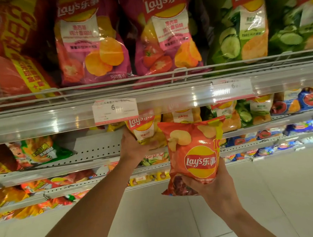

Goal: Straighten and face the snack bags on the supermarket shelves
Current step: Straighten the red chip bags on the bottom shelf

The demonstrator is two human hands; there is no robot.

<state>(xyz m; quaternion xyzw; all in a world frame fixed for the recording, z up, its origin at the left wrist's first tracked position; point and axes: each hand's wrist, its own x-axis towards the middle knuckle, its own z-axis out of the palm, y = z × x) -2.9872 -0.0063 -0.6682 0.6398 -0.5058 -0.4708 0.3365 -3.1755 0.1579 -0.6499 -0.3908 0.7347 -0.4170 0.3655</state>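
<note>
gripping an orange chip bag (193,153) before white shelves (101,151) over pale floor tiles (281,192), hands: right (212,185) curled, left (133,148) unclear.

Glossy orange foil crisp bag (192,153); shiny clear plastic price rail (57,121); matt perforated grey metal shelf (97,148); smooth pale floor tiles (272,193).

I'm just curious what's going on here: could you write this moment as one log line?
stage: facing bags | left hand: on yellow bag on shelf | right hand: holds orange-red bag off shelf, upside down
</note>
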